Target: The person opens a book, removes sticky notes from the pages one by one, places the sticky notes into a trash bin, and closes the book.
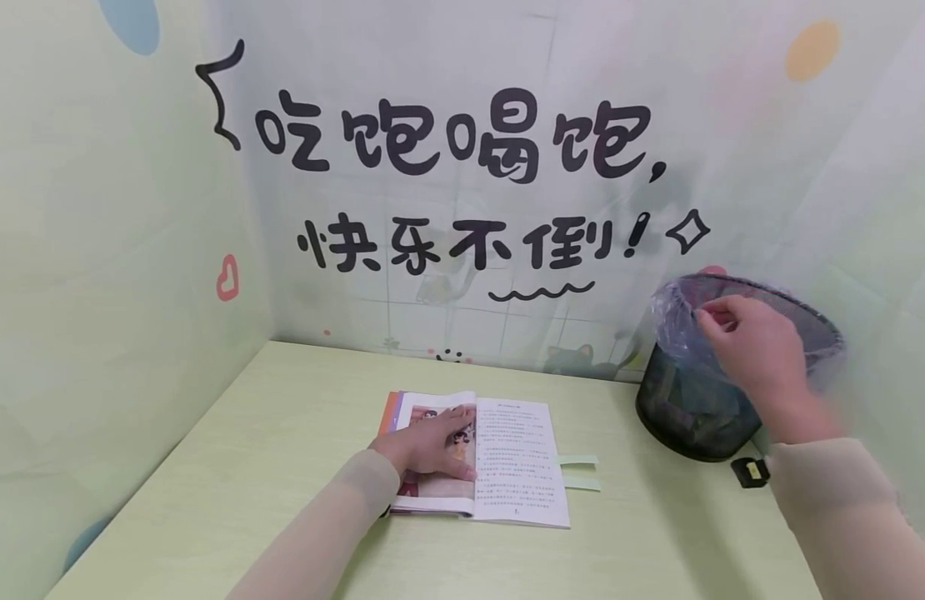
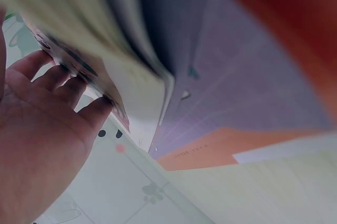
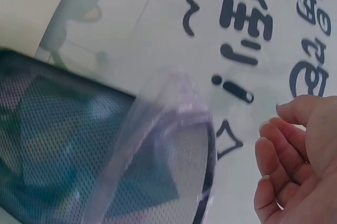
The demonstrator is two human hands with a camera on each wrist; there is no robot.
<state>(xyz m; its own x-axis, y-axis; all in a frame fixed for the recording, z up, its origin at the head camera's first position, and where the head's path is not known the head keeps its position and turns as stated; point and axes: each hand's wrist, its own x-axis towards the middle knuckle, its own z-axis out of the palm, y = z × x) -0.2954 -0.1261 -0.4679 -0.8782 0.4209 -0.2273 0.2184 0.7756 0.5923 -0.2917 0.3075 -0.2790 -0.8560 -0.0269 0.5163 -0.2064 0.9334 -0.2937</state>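
An open book (image 1: pixel 518 467) lies on the table. Its left page has a colour picture and its right page is printed text. My left hand (image 1: pixel 432 446) rests with spread fingers on the picture page; the left wrist view shows its fingertips (image 2: pixel 97 109) against that page. Out to the right, my right hand (image 1: pixel 762 346) is raised over the rim of a mesh wastebasket (image 1: pixel 695 417), fingers bent. A small dark speck (image 3: pixel 277 107) shows at its pinched tips, too tiny to name. The basket's clear plastic liner (image 1: pixel 683 329) hangs over the rim.
Two pale green strips (image 1: pixel 580 459) stick out from the book's right edge. A small black object (image 1: pixel 751 472) with a yellowish patch lies by the basket's base. Printed wall sheets (image 1: pixel 462 325) enclose the table (image 1: pixel 230 467) at the back and sides.
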